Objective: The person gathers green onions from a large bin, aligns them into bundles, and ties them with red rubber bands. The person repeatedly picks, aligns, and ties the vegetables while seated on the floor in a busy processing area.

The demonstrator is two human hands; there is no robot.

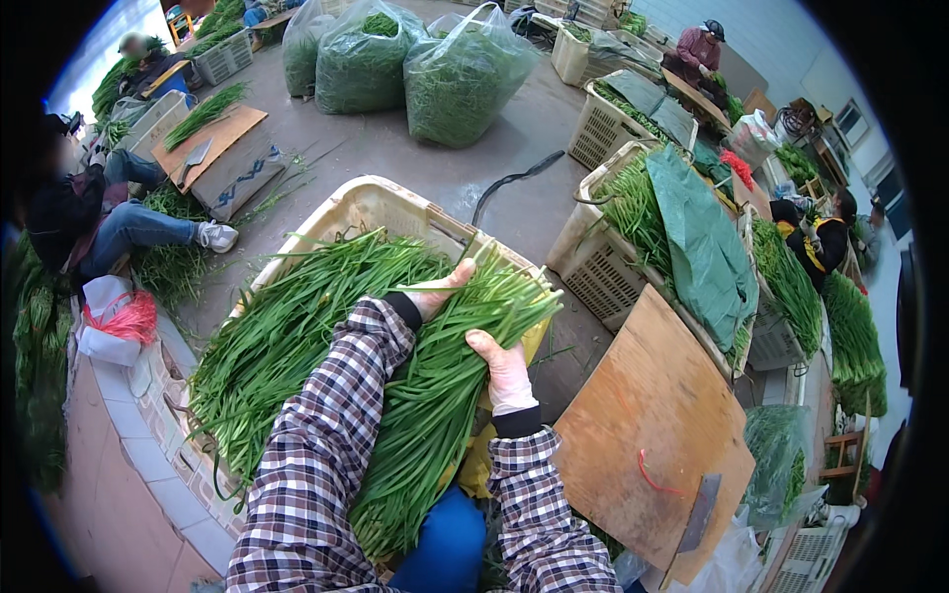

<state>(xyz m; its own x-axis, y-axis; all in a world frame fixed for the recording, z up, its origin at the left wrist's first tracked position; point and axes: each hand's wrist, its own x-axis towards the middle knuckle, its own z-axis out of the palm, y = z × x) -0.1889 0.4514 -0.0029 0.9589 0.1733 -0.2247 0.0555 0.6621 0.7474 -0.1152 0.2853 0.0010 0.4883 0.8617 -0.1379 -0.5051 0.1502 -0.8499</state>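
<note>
A big bunch of long green leafy stalks [425,455] is held between both my hands, pale cut ends toward the upper right, blades trailing down over my blue-clad knee. My left hand [440,295] wraps round its upper left side, fingers largely hidden in the greens. My right hand [499,371], in a pale glove, grips its right side, thumb up. Behind the bunch a cream plastic crate [336,198] holds more loose greens [267,356]. A wooden board [643,415] with a dark metal blade [700,514] and red tie lies at my right.
Covered crates [583,252] of greens line the right. Large filled plastic bags [460,89] stand behind. A co-worker [138,237] sits at left by another board [208,133] and pink twine [119,316]. A black strap [509,178] lies on the floor. Other workers [692,59] sit farther off.
</note>
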